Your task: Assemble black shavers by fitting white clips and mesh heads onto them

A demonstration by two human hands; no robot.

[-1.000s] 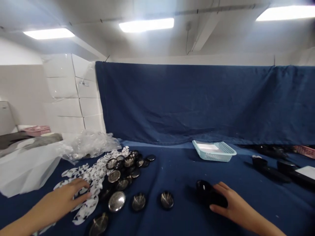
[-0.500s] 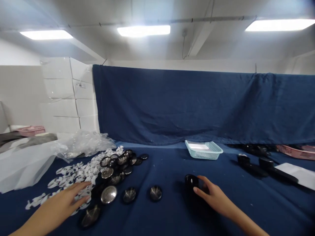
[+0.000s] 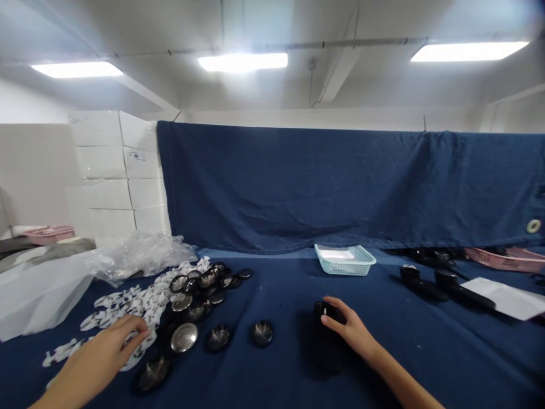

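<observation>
My left hand (image 3: 113, 346) is at the near edge of a pile of small white plastic pieces (image 3: 147, 301). Its thumb and forefinger are pinched together over the pile; what lies between the tips cannot be made out. My right hand (image 3: 351, 329) grips the top of a black plastic part (image 3: 320, 312), thumb on the near side and fingers behind. The lower part of it blurs into dark shadow. Between the hands lie round black discs with radial ribs (image 3: 263, 333) and a silver perforated disc (image 3: 184, 338). Several more discs (image 3: 207, 279) are heaped behind.
A light-blue basket (image 3: 347, 267) with white paper stands at the back. To the right are black handle-shaped parts (image 3: 464, 291), a white sheet (image 3: 506, 298) and a pink basket (image 3: 506, 260). Clear plastic wrap (image 3: 145, 255) and white boxes (image 3: 110, 193) are at left.
My left thumb and fingers have closed together over the white pieces. My right hand has tipped the black part more upright, still holding it. The view has shifted slightly.
</observation>
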